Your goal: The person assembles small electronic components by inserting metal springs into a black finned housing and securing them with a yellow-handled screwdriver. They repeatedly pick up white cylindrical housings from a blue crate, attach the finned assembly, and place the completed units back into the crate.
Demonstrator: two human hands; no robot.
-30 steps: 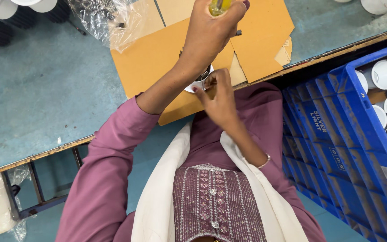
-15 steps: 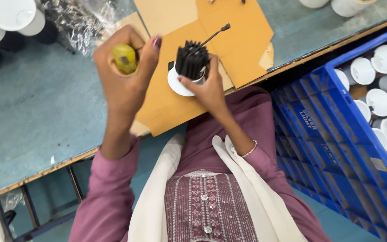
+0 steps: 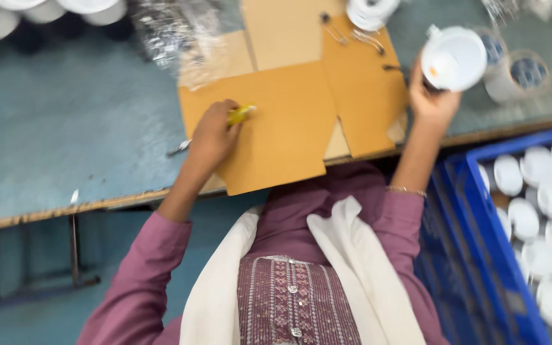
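Since earlier frame: left hand (image 3: 214,135) dropped onto cardboard sheet (image 3: 276,128) on counter (image 3: 65,140), fingers closed round yellow tool (image 3: 240,114). Right hand (image 3: 430,99) swung right, fingers gripping white cup (image 3: 453,58) above counter, toward blue crate (image 3: 480,255).

Blue crate (image 3: 474,211) of white lids (image 3: 524,219), crinkled plastic wrap (image 3: 167,32)

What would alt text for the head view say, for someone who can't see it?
Seen from above, a person's right hand lifts a white round container over a blue-green table, while the left hand rests on flattened brown cardboard holding a small yellow object. A blue crate of white round pieces stands on the right.
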